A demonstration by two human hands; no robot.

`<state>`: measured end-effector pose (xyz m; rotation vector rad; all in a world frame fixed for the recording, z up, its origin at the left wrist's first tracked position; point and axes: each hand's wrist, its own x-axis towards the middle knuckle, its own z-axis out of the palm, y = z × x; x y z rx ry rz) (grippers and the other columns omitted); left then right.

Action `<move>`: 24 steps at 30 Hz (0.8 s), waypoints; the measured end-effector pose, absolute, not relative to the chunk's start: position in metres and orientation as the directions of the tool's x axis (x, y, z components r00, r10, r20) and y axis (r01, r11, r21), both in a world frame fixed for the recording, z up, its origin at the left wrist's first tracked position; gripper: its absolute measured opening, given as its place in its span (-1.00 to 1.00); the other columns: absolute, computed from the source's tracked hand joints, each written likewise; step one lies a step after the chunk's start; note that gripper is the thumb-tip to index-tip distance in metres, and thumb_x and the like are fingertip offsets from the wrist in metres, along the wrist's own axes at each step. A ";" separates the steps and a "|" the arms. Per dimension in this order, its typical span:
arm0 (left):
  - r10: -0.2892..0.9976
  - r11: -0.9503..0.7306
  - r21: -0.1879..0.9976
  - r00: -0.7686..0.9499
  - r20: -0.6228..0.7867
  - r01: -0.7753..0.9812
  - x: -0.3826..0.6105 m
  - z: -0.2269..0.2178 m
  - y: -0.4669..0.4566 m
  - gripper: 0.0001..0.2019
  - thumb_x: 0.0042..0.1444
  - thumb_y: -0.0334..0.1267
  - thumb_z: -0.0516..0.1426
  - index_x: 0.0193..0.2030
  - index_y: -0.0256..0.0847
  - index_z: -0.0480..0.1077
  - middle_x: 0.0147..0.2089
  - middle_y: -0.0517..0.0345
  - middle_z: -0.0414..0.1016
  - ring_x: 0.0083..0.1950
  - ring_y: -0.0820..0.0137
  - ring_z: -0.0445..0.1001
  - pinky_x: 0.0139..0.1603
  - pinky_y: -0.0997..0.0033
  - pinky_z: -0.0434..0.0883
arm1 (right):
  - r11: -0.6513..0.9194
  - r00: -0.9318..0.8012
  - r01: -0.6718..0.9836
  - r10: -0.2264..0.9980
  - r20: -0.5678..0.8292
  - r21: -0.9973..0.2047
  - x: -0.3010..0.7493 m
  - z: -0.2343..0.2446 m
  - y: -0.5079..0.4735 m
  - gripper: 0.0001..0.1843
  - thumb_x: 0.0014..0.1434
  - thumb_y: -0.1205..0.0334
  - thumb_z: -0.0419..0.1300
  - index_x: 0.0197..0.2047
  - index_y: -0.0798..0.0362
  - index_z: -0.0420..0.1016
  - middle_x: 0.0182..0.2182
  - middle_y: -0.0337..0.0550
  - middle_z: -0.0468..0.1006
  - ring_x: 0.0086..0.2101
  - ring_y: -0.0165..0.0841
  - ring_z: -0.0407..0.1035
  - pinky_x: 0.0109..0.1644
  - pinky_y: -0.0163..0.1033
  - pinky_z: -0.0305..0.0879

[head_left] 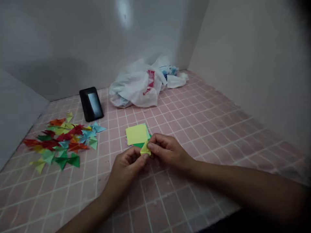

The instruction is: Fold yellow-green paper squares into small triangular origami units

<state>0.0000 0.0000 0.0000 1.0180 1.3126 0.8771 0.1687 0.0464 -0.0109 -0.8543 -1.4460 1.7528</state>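
Head view: two hands pinch a small yellow paper piece

The left hand [127, 166] and the right hand [168, 151] are both nearly closed, and their fingertips hold the yellow paper piece [145, 149] between them, just in front of the stack of paper squares [136, 134] on the pink tiled surface [187, 129]. Its long axis points away from the person. Many folded paper pieces [60, 142] lie in a heap at left, while the stack's top square is unfolded.
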 end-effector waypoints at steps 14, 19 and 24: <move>0.912 0.366 0.931 0.200 -0.358 0.000 -0.003 -0.003 0.005 -0.76 0.09 -0.10 0.26 -0.38 -0.22 0.36 -0.55 0.35 0.25 -0.55 0.55 0.14 -0.51 0.50 0.11 | -0.215 -0.536 -0.132 0.836 -0.112 -0.968 0.167 -0.012 0.053 -0.62 0.29 0.00 0.16 -0.46 0.07 0.32 -0.64 -0.34 0.35 -0.68 -0.55 0.18 -0.63 -0.42 0.06; 0.919 0.331 0.943 0.217 -0.330 0.033 -0.006 -0.004 0.003 -0.69 0.22 0.00 0.16 -0.35 -0.22 0.39 -0.52 0.28 0.32 -0.49 0.50 0.23 -0.44 0.48 0.18 | -0.156 -0.482 -0.080 0.871 -0.099 -0.985 0.167 -0.011 0.052 -0.67 0.26 0.10 0.20 -0.48 0.08 0.32 -0.63 -0.35 0.35 -0.67 -0.57 0.18 -0.62 -0.43 0.08; 0.942 0.314 0.949 0.118 -0.315 0.027 -0.006 -0.003 0.001 -0.67 0.26 0.00 0.14 -0.38 -0.22 0.39 -0.51 0.24 0.36 -0.47 0.49 0.25 -0.42 0.48 0.19 | -0.212 -0.568 -0.145 0.818 -0.094 -0.966 0.167 -0.013 0.053 -0.63 0.32 0.01 0.12 -0.42 0.09 0.34 -0.58 -0.32 0.40 -0.65 -0.56 0.24 -0.59 -0.43 0.12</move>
